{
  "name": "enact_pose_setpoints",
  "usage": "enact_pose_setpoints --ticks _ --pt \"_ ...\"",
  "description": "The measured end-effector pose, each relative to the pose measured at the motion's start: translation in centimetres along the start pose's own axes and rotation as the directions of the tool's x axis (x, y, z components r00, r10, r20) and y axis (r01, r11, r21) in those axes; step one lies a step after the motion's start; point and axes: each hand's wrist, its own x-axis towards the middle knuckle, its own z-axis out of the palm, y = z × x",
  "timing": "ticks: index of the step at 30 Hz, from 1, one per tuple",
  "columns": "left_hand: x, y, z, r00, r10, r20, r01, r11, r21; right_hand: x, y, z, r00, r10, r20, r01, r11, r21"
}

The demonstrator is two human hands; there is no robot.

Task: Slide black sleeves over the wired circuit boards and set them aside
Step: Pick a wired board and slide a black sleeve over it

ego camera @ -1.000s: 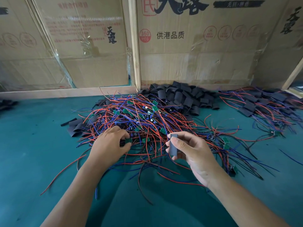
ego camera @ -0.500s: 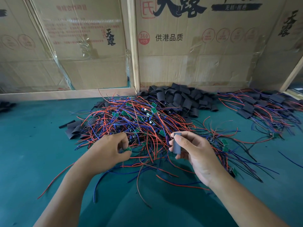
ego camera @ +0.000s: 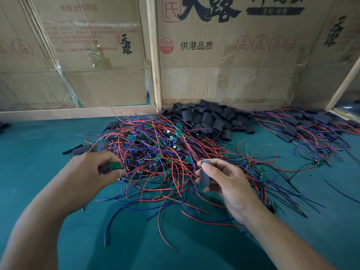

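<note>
- Black sleeve (ego camera: 205, 175): pinched upright by the right hand (ego camera: 228, 184), thumb on its front, above the wire pile (ego camera: 165, 152).
- Left hand (ego camera: 91, 172) pinches 1 green circuit board (ego camera: 115, 165) at the pile's left edge.
- Since 0.5 s ago, the board has risen clear of the tangle.

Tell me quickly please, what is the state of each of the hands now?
Left hand: closed, pinching a green circuit board at the edge of the wire pile.
Right hand: closed, holding a black sleeve upright.
</note>
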Motion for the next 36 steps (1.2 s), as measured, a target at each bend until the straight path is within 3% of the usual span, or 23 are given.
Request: enact_pose_setpoints --ticks 3,7,11,17,20,22,25,28,32,36 --pt "0.1 0.4 -0.1 0.990 0.008 -0.141 -0.018 0.997 -0.074 0.0 0.0 0.1 1.000 0.005 0.007 -0.005 1.000 0.001" --pt "0.1 0.6 -0.7 0.954 -0.071 -0.291 -0.024 0.950 -0.310 0.1 0.1 0.0 1.000 0.013 -0.003 -0.013 1.000 0.011" --pt "-0.1 1.5 -0.1 0.980 -0.108 -0.167 0.026 0.904 -0.428 0.1 0.1 0.0 1.000 0.018 -0.009 -0.017 1.000 0.010" --pt "-0.2 2.4 0.8 0.998 -0.054 -0.028 0.040 0.923 -0.383 0.2 0.2 0.0 1.000 0.018 -0.008 -0.018 1.000 0.002" --pt "0.1 2.9 1.3 0.992 -0.108 -0.065 0.063 0.871 -0.488 0.2 0.2 0.1 1.000 0.012 0.000 -0.012 1.000 0.000" --pt "0.4 3.3 1.6 0.972 -0.202 -0.119 0.072 0.740 -0.668 0.2 0.3 0.0 1.000 0.012 0.004 -0.012 1.000 -0.003" --pt "1.1 3.8 1.9 0.923 -0.384 0.033 0.148 0.274 -0.950 0.2 0.3 -0.1 1.000 0.008 0.010 -0.008 1.000 -0.001" --pt "1.7 4.3 3.0 0.884 -0.409 0.225 0.213 -0.075 -0.974 0.3 0.5 -0.2 1.000 0.002 0.021 -0.002 1.000 -0.010" --pt "1.8 5.2 5.1 0.881 -0.346 0.322 0.198 -0.348 -0.916 0.3 0.8 -0.4 0.998 0.021 0.058 -0.020 0.999 -0.027" --pt "1.6 5.7 6.1 0.896 -0.368 0.248 0.057 -0.459 -0.886 -0.1 1.1 -0.1 0.991 -0.010 0.133 0.044 0.965 -0.257"
